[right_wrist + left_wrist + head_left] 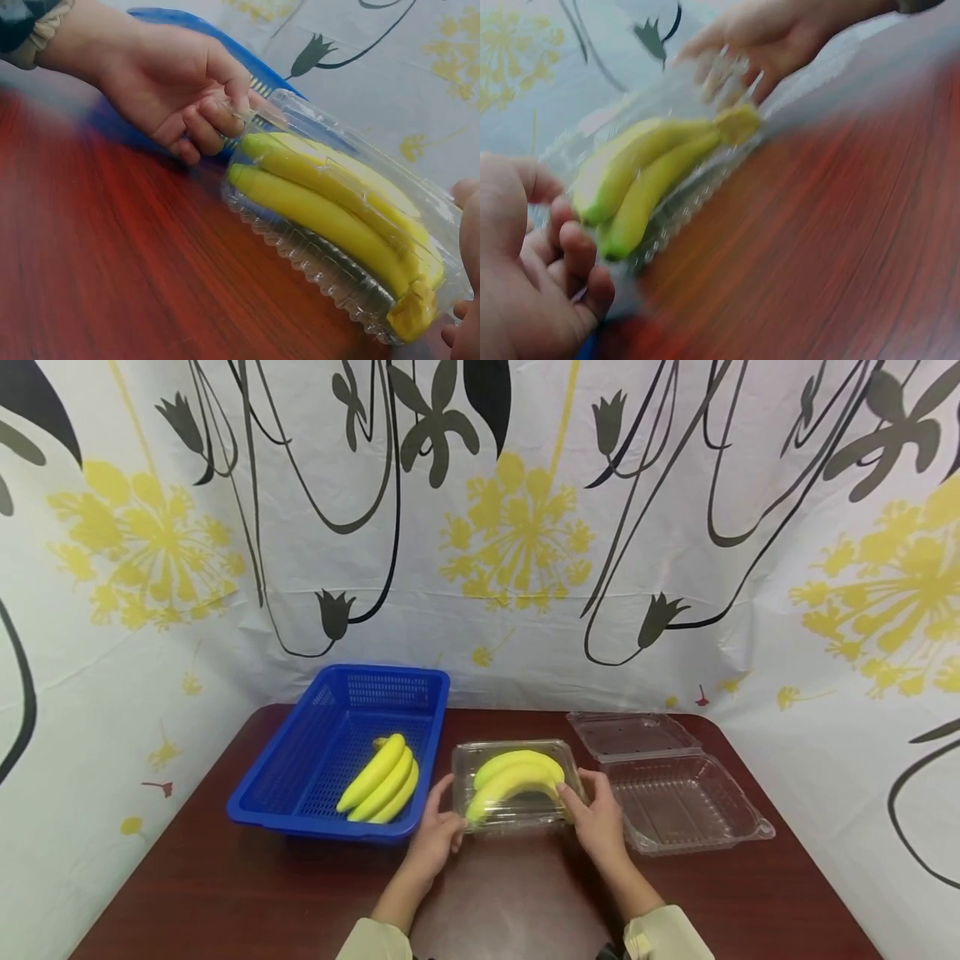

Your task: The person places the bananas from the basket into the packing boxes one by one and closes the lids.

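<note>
Between my two hands is a clear plastic clamshell box (463, 777), lid down, with a bunch of yellow bananas (517, 777) inside. My left hand (433, 842) holds the box by its left end, thumb up along the side. At the opposite end my right hand (600, 820) grips it, the thumb over the lid's edge. In the right wrist view the box is tilted above the table, the bananas' brown-yellow stem (412, 311) toward my right hand and their greenish tips by my left. Ridges run along the box's lower side (300, 262).
Left of the box stands a blue plastic basket (258, 814) holding another banana bunch (381, 781). A second clear clamshell (678, 802) lies opened flat at the right. All sit on a dark red-brown wooden table (225, 893), with a flower-patterned sheet (517, 652) behind.
</note>
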Demonstrator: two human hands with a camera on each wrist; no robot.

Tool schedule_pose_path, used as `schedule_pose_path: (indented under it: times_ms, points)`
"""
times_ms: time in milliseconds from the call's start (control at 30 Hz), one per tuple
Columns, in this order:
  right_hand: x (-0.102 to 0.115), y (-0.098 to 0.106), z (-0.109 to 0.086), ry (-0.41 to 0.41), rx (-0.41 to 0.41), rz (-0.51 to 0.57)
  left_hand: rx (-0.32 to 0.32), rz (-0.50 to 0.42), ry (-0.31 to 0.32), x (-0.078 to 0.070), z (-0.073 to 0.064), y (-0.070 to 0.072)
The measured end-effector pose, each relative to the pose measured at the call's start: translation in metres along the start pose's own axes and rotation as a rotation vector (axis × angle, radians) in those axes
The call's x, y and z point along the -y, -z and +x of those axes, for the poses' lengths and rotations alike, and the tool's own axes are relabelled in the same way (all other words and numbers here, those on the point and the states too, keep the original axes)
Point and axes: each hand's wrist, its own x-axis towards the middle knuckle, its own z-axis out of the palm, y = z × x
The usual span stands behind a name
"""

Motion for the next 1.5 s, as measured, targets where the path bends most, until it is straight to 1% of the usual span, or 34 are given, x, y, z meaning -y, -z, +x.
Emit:
schedule_pose_path:
  times_ms: [67, 133, 300, 400, 433, 500, 633, 667, 733, 867, 900, 1033, 1100, 1200, 1267, 1333, 1400, 1500]
  points:
    - [-0.001, 0.000, 0.001, -0.002, -0.005, -0.002, -0.037, 0.006, 0.028, -0.003, 0.000, -0.005]
    - [-0.002, 0.001, 0.001, -0.005, 0.009, 0.008, -0.061, 0.009, 0.048, -0.005, 0.000, -0.008]
    - [-0.009, 0.008, -0.004, -0.024, 0.078, 0.068, -0.083, 0.005, 0.056, -0.006, 0.000, -0.012]
    - [-0.014, 0.010, -0.008, -0.026, 0.080, 0.083, -0.092, -0.006, 0.056, -0.005, 0.001, -0.012]
    - [-0.015, 0.010, -0.009, -0.026, 0.074, 0.095, -0.095, -0.005, 0.061, -0.008, 0.000, -0.013]
    - [-0.005, 0.013, -0.014, -0.036, 0.069, 0.122, -0.099, -0.008, 0.069, -0.016, -0.004, -0.016]
    - [0.016, 0.019, -0.016, -0.082, 0.098, 0.199, -0.110, -0.011, 0.091, -0.016, -0.003, -0.018]
    - [0.018, 0.020, -0.015, -0.102, 0.110, 0.215, -0.113, -0.018, 0.089, -0.013, -0.001, -0.018]
    - [0.010, 0.018, -0.010, -0.126, 0.119, 0.243, -0.118, -0.027, 0.084, -0.004, 0.003, -0.017]
    - [-0.009, 0.011, -0.004, -0.152, 0.095, 0.264, -0.127, -0.044, 0.080, -0.005, 0.003, -0.017]
    - [-0.010, 0.010, -0.003, -0.148, 0.083, 0.260, -0.127, -0.043, 0.073, -0.005, 0.003, -0.017]
    - [-0.013, 0.006, -0.003, -0.148, 0.036, 0.255, -0.143, -0.019, 0.087, -0.005, 0.002, -0.018]
    - [-0.013, 0.007, -0.004, -0.180, 0.016, 0.293, -0.142, -0.005, 0.096, -0.005, 0.002, -0.019]
    - [-0.012, 0.008, -0.005, -0.253, 0.008, 0.392, -0.138, -0.007, 0.112, -0.005, 0.003, -0.019]
    - [-0.010, 0.008, -0.005, -0.294, 0.023, 0.465, -0.143, -0.029, 0.114, -0.006, 0.003, -0.019]
    - [-0.008, 0.008, -0.004, -0.319, 0.044, 0.511, -0.160, -0.047, 0.109, -0.006, 0.004, -0.018]
    - [-0.006, 0.008, -0.003, -0.333, 0.060, 0.535, -0.179, -0.054, 0.103, -0.007, 0.004, -0.018]
    - [-0.003, 0.006, -0.001, -0.348, 0.063, 0.541, -0.202, -0.037, 0.095, -0.007, 0.005, -0.017]
